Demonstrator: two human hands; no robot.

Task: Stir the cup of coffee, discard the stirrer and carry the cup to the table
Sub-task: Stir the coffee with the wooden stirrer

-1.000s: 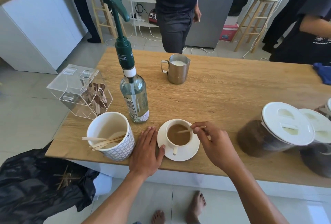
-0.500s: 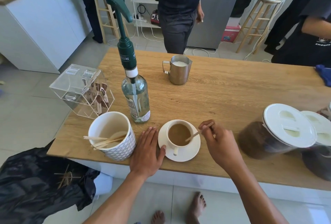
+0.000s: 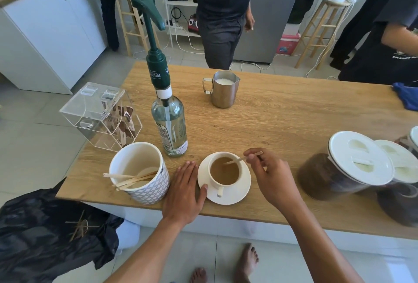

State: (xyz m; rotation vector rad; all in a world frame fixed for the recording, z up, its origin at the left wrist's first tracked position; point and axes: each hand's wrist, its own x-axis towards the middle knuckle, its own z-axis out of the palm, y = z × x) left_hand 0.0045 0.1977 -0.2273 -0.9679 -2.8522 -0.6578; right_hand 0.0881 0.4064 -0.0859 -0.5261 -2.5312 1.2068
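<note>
Right hand (image 3: 274, 175) is pinching the stirrer (image 3: 241, 159), its tip dipping in the cup (image 3: 224, 173), while left hand (image 3: 184, 188) is lying flat, fingers straight, touching the saucer (image 3: 243, 188)

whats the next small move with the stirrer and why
Probably lift the stirrer clear of the cup. The right hand pinches its top end, its tip sits in the coffee, which looks evenly mixed, and the left hand rests flat against the saucer. The bin bag lies lower left.
</note>
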